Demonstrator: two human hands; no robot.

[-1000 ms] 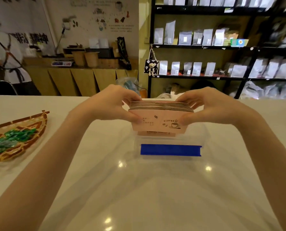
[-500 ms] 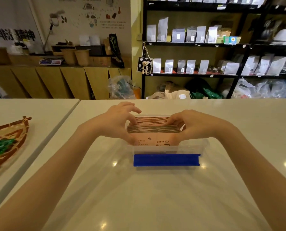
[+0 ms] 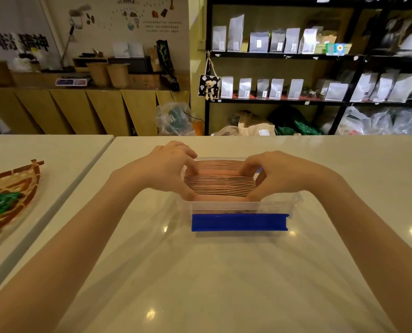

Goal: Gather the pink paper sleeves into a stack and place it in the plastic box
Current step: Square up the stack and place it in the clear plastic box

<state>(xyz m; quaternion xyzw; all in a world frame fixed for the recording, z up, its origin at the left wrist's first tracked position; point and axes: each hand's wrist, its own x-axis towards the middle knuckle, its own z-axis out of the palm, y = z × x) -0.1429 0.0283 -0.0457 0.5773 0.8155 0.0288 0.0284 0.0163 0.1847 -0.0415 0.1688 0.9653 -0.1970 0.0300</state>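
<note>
The plastic box (image 3: 243, 207) is clear and smooth, with a matt blue strip (image 3: 239, 222) across its near wall. Inside it, the pink paper sleeves (image 3: 220, 181) look matt, their packed edges ribbed. The white counter (image 3: 200, 272) under the box is glossy, mirroring lamps; left of the box lies a rough woven basket (image 3: 12, 195).

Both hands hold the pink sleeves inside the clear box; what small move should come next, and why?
Probably ease the hands apart and lift them out. The stack of pink sleeves already sits inside the plastic box, with the left hand and right hand gripping its ends.
</note>
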